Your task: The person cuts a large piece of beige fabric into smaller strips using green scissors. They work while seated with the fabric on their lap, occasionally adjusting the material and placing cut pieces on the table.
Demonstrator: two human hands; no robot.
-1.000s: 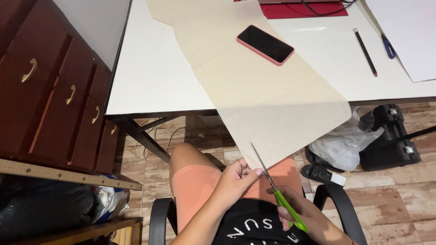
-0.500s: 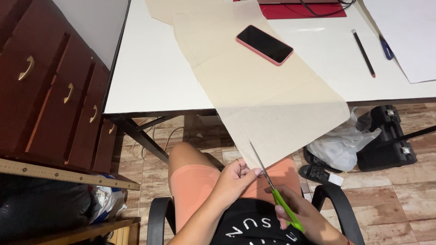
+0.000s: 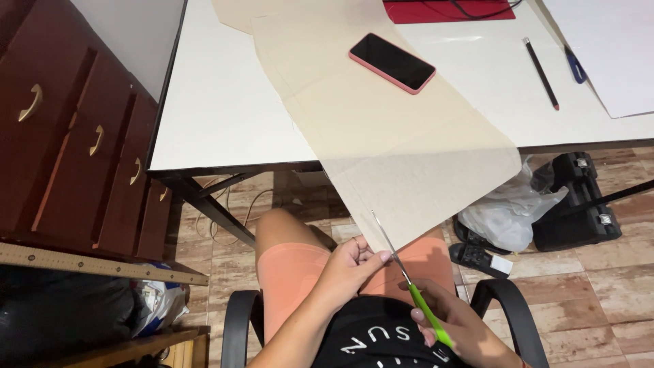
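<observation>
A long strip of beige cloth (image 3: 381,129) runs down the white desk (image 3: 218,102) and hangs off its near edge over the person's lap. The left hand (image 3: 351,262) pinches the cloth's lowest corner, thumb and fingers closed on it, just left of the blades. The right hand (image 3: 456,327) is wrapped around the green handles of a pair of scissors (image 3: 409,286), whose blades point up and away into the hanging edge — they look nearly closed, with the tip already inside the cloth.

To cut well here, the left hand should keep the cloth taut and flat near the blades, since the free-hanging part can sag or fold. Long, full strokes aimed straight up the strip would likely give a cleaner line than short snips, and the pinching fingers sit close to the blade, so they need to stay clear of its path.

A pink-cased phone (image 3: 393,62) lies on the cloth farther up the desk — it weighs the strip down and would drag if the cloth is pulled hard.
</observation>
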